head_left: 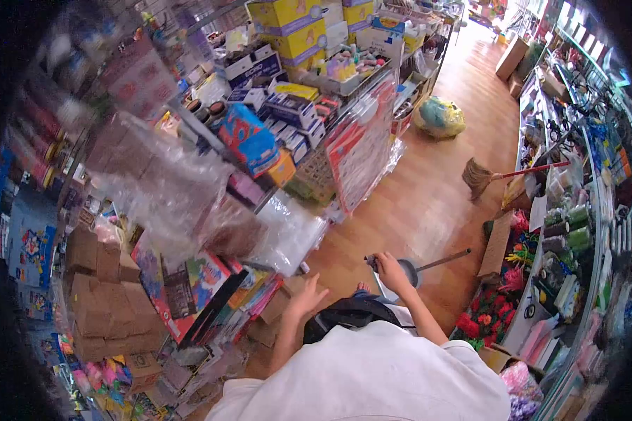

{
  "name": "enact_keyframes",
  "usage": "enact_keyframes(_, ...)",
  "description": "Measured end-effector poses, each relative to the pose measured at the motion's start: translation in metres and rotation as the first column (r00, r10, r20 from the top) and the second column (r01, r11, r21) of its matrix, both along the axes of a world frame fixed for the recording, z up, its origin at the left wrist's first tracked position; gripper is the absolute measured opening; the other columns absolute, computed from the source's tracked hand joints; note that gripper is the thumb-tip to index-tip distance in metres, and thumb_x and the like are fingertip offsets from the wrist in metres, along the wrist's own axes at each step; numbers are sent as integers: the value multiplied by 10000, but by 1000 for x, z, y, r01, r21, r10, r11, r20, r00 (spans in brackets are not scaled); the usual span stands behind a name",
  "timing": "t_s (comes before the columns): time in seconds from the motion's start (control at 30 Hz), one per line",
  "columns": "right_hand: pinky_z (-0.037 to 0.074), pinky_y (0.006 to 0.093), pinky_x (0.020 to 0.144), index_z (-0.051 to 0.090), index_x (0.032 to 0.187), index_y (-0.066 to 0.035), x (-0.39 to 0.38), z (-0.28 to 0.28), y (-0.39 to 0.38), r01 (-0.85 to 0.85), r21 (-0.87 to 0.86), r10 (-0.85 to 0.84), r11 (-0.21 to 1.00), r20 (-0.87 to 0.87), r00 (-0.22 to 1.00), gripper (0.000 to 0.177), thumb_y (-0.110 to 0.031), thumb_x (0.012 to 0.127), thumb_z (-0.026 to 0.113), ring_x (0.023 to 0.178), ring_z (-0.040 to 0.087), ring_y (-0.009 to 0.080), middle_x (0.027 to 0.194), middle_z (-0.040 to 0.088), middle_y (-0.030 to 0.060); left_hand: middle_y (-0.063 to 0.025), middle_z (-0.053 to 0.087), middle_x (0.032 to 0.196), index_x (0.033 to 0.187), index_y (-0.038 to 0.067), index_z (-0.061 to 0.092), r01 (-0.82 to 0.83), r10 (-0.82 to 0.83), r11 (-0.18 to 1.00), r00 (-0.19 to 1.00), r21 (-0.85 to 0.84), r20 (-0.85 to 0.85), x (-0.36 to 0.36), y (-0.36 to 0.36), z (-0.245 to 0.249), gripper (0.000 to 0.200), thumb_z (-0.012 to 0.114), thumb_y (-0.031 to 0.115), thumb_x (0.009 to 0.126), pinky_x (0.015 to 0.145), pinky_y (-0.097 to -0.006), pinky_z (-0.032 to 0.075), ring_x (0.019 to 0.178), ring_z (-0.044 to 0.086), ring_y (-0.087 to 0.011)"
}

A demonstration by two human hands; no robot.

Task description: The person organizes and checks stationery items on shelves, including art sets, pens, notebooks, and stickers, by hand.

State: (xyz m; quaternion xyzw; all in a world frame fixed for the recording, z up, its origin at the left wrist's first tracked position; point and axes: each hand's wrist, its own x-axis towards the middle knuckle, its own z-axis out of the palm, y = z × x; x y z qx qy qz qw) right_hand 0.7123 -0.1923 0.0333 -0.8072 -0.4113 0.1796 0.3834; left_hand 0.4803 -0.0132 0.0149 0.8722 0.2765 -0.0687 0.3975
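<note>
My left hand is held out with its fingers apart and nothing in it, beside the clear plastic packets at the shelf's edge. My right hand is closed round a small dark object, whose kind I cannot make out. Just beyond that hand a grey dustpan with a long dark handle is on the floor, partly hidden by the hand. Farther up the aisle, a straw broom with a red stick leans to the right.
Wooden flooring runs up the aisle. A tied yellow-green plastic bag sits on it. Crowded shelves line both sides, with brown boxes at left, a red-framed board jutting toward the aisle, and red artificial flowers low at right.
</note>
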Motion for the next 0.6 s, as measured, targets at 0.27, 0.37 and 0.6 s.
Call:
enact_keyframes(0.27,462,471,764,564,1029,3,95,-13,-21,17,-183,-3,983,72,997,188,-108,910,471,908,557,433,989,568,235,-253,414,1362,1379,-28,319,153,-145,981,987,117,-72,157,24,54,683,549,390,890,1050,-410,339,1256,416,-370)
enact_keyframes(0.37,458,468,780,572,1008,-12,114,-32,-26,54,-125,-46,991,71,996,169,-86,887,480,901,553,412,948,562,219,-225,484,1294,1359,8,351,193,-190,970,981,146,-38,180,19,43,651,538,411,884,971,-457,410,1151,507,-376)
enact_keyframes(0.6,455,477,771,566,1005,-5,143,-49,-12,-15,-221,2,975,-61,998,167,-81,892,469,881,554,428,952,571,241,-236,509,1249,1329,-39,385,321,-321,946,947,44,3,242,34,51,624,550,368,885,959,-425,418,1132,518,-365)
